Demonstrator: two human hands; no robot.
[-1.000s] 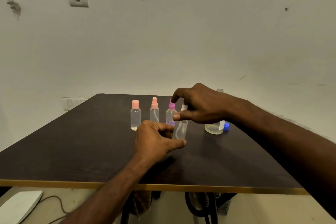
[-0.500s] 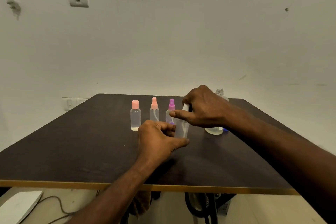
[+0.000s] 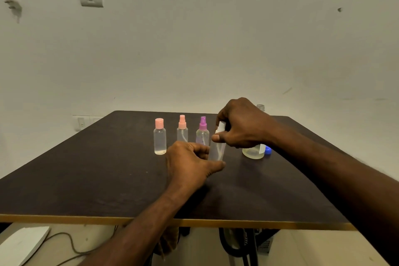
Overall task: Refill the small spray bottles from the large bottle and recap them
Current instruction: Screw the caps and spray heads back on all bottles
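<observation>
A clear small spray bottle [image 3: 217, 151] stands on the dark table [image 3: 86, 179]. My left hand [image 3: 190, 164] grips its lower body. My right hand [image 3: 239, 127] pinches its white spray cap [image 3: 221, 125] on top. Behind it stand three small bottles in a row: one with a pink flat cap [image 3: 160, 136], one with a pink spray cap [image 3: 182, 129], one with a purple spray cap [image 3: 202, 131]. The large bottle [image 3: 254, 151], uncapped and holding a little yellowish liquid, sits mostly behind my right hand. Its blue cap [image 3: 268, 150] lies beside it on the right.
The table's yellow front edge [image 3: 64, 219] runs close to me. A white flat object [image 3: 23, 244] and cables lie on the floor below left. A wall rises just behind the table's far edge.
My right hand has turned on the white cap, its fingers curling down over it. The left hand and the bottle have stayed where they were.
</observation>
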